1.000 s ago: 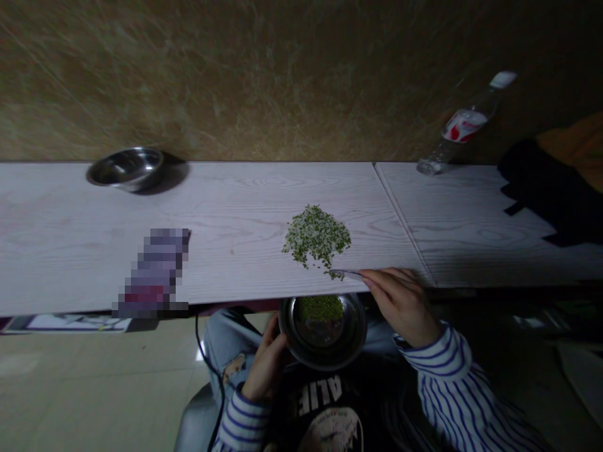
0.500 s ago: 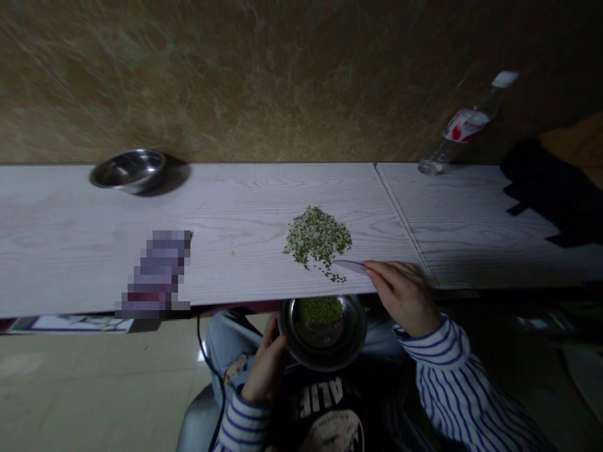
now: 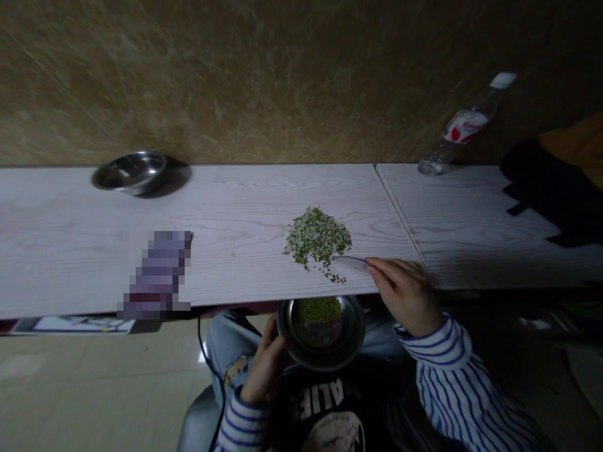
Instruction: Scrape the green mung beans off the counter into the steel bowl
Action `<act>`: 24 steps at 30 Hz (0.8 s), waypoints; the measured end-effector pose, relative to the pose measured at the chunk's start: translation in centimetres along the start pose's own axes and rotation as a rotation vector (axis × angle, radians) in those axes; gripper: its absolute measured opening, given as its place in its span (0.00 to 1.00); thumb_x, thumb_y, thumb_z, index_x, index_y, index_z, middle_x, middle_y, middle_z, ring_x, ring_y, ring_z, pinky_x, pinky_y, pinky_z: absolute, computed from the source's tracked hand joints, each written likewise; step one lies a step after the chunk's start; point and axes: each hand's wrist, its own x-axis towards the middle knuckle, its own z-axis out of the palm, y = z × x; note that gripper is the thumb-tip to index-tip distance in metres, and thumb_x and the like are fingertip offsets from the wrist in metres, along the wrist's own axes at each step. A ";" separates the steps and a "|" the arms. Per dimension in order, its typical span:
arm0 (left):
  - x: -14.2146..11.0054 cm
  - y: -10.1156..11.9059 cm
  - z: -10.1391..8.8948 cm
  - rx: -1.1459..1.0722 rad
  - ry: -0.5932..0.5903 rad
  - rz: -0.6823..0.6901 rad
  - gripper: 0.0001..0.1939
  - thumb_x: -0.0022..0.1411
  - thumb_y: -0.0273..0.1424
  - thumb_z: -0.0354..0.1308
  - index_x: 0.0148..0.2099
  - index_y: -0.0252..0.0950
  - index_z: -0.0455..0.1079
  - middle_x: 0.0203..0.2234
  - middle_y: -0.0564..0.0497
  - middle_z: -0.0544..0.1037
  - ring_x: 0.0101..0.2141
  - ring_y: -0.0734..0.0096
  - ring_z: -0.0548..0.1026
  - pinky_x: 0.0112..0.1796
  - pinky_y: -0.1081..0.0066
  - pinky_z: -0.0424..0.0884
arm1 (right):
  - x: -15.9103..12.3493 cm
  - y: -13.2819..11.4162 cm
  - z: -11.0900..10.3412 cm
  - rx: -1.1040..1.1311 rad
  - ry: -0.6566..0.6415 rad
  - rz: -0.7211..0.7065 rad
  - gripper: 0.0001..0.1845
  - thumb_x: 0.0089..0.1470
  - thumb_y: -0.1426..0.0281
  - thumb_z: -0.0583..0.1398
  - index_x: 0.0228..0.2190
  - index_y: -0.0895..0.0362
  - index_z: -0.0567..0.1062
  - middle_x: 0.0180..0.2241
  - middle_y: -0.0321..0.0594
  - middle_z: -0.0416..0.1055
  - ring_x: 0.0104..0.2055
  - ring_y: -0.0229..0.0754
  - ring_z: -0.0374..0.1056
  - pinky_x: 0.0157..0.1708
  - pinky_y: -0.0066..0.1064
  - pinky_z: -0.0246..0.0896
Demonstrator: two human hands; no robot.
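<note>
In the head view a pile of small green beans mixed with white grains (image 3: 316, 235) lies on the pale wooden table. My right hand (image 3: 407, 295) grips a thin, pointed knife (image 3: 352, 263), its tip at the lower right of the pile beside a few stray beans. Its handle is hidden in my fingers. Below the table edge, my left hand (image 3: 267, 364) holds the left rim of a steel bowl (image 3: 325, 355) over my lap. Green beans (image 3: 320, 309) lie in the bowl's far side.
A second steel bowl (image 3: 130, 174) stands at the back left by the marbled wall. In front of it lies a blurred-out flat object (image 3: 157, 270). At the back right are a clear bottle (image 3: 466, 125) with a white cap and a dark cloth-like item (image 3: 546, 188). A cable (image 3: 203, 351) hangs by my leg.
Almost nothing differs. The knife tip and right hand have shifted very slightly up; the pile and the held bowl look the same.
</note>
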 end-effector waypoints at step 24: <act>-0.3 0.1 0.0 -0.018 -0.001 0.003 0.37 0.42 0.26 0.64 0.58 0.35 0.67 0.28 0.54 0.77 0.28 0.70 0.71 0.32 0.68 0.71 | 0.2 -0.9 0.6 0.030 -0.061 -0.053 0.10 0.61 0.76 0.57 0.42 0.58 0.77 0.35 0.41 0.79 0.36 0.42 0.73 0.38 0.35 0.60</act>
